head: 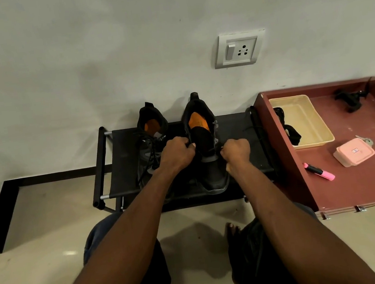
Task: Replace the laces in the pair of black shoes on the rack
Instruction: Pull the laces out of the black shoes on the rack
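Counting left to right, we see two black shoes on one rack: the laced shoe, then the unlaced shoe, where our left hand and right hand each pinch a lace end, fingers curled.

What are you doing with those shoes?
A person is working on a pair of black shoes on a low black rack. Both hands are at the right shoe: the left hand pinches its edge and the right hand pulls a thin black lace on its other side. That shoe's tongue is open and almost bare of lacing. The left shoe still has its laces in. More black laces hang from a cream tray on the red table.
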`<state>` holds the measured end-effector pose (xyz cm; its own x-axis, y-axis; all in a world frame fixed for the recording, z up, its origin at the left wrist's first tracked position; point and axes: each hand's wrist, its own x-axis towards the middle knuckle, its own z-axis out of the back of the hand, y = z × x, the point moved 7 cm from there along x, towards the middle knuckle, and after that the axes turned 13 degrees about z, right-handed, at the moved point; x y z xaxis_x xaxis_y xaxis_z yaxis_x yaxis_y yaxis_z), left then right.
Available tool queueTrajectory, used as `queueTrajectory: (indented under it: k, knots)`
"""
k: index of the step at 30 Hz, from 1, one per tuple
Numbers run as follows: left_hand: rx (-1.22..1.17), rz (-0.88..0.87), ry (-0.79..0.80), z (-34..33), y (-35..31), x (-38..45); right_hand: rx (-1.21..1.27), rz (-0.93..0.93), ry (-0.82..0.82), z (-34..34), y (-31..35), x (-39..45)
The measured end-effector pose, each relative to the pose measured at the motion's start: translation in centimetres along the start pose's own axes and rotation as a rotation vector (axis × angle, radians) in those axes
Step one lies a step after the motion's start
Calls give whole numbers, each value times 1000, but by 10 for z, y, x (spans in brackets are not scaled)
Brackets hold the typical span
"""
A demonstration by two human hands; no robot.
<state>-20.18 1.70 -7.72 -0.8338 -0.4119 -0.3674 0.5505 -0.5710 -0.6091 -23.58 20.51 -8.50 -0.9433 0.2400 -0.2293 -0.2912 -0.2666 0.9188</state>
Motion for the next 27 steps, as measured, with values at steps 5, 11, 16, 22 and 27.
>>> queueTrajectory:
  k: [5, 11, 16, 22, 27]
  knots:
    - [-4, -9, -23, 0, 0, -2, -420, 505, 136, -7, 41, -13]
    - [2, -12, -20, 0, 0, -3, -1040, 896, 541, -48, 27, -43]
    - [38, -8, -42, 3, -3, -6, -834, 810, 587, -45, 28, -34]
    - [-13, 9, -66, 13, 2, -3, -66, 500, -120, 20, 61, -5]
    - [-39, 7, 8, -3, 3, -2, -104, 289, -207, 33, 47, 4]
